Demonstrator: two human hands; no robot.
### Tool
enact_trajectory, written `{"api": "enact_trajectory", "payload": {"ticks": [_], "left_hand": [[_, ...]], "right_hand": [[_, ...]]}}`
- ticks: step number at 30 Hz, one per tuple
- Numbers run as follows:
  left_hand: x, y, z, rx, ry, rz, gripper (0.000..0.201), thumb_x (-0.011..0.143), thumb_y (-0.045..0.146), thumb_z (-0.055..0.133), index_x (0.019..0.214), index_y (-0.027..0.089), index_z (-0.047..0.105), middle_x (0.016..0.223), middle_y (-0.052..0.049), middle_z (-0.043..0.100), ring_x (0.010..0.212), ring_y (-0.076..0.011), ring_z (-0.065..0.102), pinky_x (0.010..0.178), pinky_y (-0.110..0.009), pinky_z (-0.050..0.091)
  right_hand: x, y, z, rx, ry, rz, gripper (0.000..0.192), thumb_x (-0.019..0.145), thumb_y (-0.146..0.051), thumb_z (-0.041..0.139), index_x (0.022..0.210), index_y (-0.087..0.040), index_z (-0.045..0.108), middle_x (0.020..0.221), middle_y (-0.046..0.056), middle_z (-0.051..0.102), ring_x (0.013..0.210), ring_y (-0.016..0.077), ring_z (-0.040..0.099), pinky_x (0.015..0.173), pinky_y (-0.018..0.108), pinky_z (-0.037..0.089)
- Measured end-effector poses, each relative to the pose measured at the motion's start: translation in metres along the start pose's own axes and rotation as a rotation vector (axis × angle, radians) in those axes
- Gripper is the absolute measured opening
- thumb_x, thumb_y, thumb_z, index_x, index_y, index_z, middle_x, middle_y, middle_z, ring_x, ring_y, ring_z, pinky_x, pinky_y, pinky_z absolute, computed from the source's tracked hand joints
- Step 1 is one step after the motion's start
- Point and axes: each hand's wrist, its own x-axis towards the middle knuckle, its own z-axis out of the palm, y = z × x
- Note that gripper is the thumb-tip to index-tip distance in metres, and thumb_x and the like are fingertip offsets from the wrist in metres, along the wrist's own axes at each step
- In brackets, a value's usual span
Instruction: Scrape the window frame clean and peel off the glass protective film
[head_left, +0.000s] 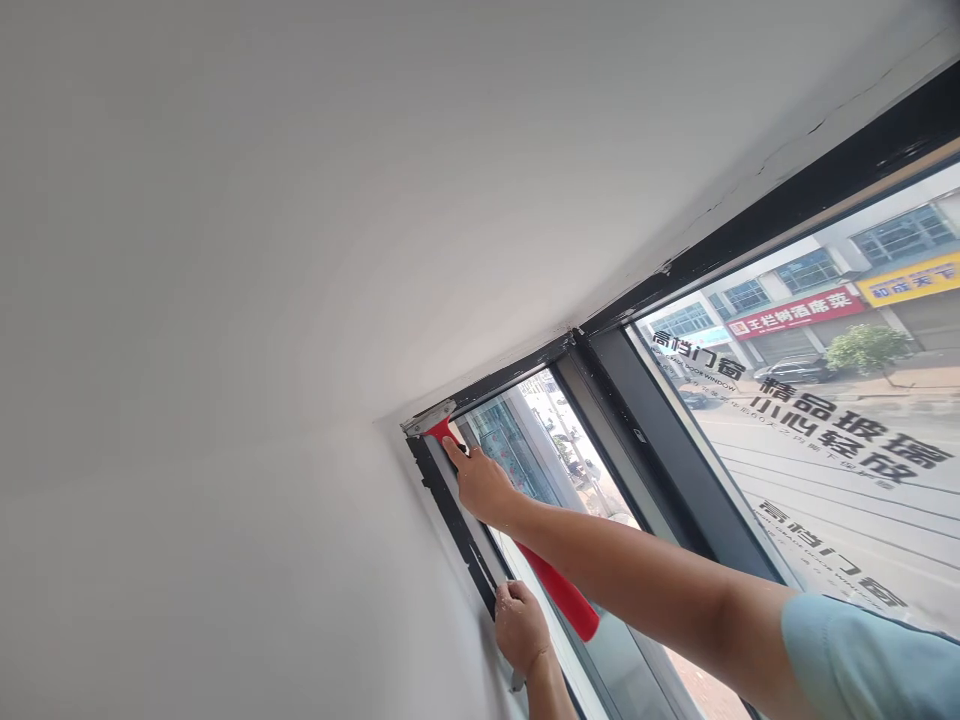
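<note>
The right hand [484, 485] clenches a red-handled scraper [517, 520] (blade at eleven o'clock in the window frame [450, 510] corner), while the left hand [519, 625], grip curled shut, touches the frame below.

The right arm is stretched up, bare to a pale blue sleeve. The right hand [484, 487] is closed in a grip, forefinger extended. The left hand [520, 627] is lower, fingers curled.

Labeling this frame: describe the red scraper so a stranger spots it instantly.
Start at the black window frame under the white ceiling and follow it to the far upper corner by the wall. The scraper lies along the narrow pane there, metal blade at the corner, right hand gripping it. It is the only red tool indoors.
</note>
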Motion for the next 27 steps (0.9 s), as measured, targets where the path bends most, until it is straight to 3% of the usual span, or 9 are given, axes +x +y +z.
{"api": "enact_trajectory", "payload": {"ticks": [14,24,27], "left_hand": [[-0.001,0.003,-0.002,0.014,0.022,0.026,0.031,0.093,0.026,0.032,0.086,0.016,0.06,0.092,-0.011,0.066,0.077,-0.0241,0.061,0.061,-0.031,0.036],[0.001,0.001,-0.001,0.008,0.03,0.028,0.03,0.092,0.026,0.033,0.083,0.017,0.06,0.091,-0.01,0.066,0.077,-0.0243,0.061,0.061,-0.032,0.036],[0.001,-0.001,0.001,0.011,0.032,0.026,0.031,0.093,0.027,0.032,0.085,0.016,0.06,0.092,-0.01,0.066,0.076,-0.0241,0.061,0.061,-0.032,0.036]], "right_hand": [[0.0,-0.008,-0.001,-0.048,-0.034,0.035,0.087,0.085,-0.008,0.048,0.151,-0.032,-0.003,0.136,0.021,0.042,0.093,0.0285,0.064,0.065,0.033,0.054],[0.004,-0.001,0.015,-0.097,0.004,0.01,0.085,0.085,-0.008,0.045,0.151,-0.03,-0.005,0.131,0.022,0.044,0.088,0.0283,0.065,0.063,0.034,0.054],[0.004,0.003,0.016,-0.063,0.037,-0.021,0.076,0.091,-0.016,0.041,0.151,-0.031,-0.002,0.127,0.02,0.048,0.084,0.0259,0.065,0.06,0.031,0.052]]}}
